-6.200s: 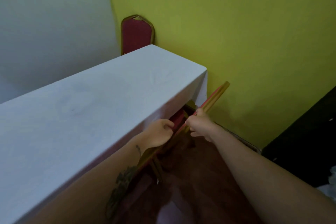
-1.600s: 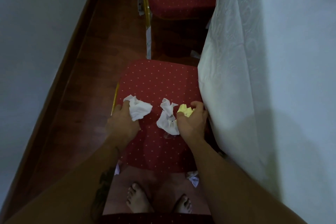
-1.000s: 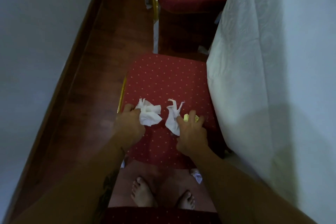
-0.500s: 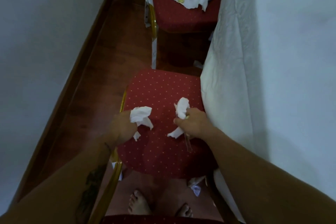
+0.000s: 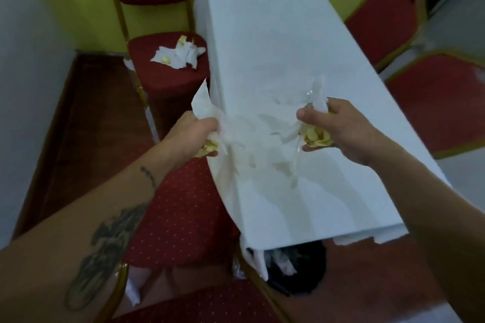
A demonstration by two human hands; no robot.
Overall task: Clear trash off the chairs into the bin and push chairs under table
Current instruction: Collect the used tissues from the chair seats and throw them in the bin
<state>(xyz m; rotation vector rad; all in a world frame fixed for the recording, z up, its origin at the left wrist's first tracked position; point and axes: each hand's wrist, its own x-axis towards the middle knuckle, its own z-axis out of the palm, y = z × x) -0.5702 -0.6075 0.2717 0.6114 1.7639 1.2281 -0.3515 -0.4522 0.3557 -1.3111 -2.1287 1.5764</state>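
Note:
My left hand (image 5: 190,136) grips crumpled white tissue with yellow scraps (image 5: 207,110), held at the edge of the white-clothed table (image 5: 275,34). My right hand (image 5: 338,131) holds more white tissue and yellow scraps (image 5: 316,136) above the tabletop. The red dotted chair seat (image 5: 181,207) below my left arm is bare. Another red chair (image 5: 168,65) further along the table carries a pile of tissue and yellow scraps (image 5: 178,56). A black bin (image 5: 299,267) with white paper inside stands on the floor at the table's near end, partly hidden by the cloth.
Two red chairs with gold frames (image 5: 388,16) (image 5: 441,102) stand on the table's right side. A further red seat (image 5: 199,307) is at the bottom edge. The wooden floor strip (image 5: 86,126) runs between the chairs and the left wall. Paper scraps (image 5: 131,294) lie near my feet.
Both hands lifted the tissue and scraps off the near chair seat and carried them up over the table edge. My view swung right, bringing the tabletop and bin into sight.

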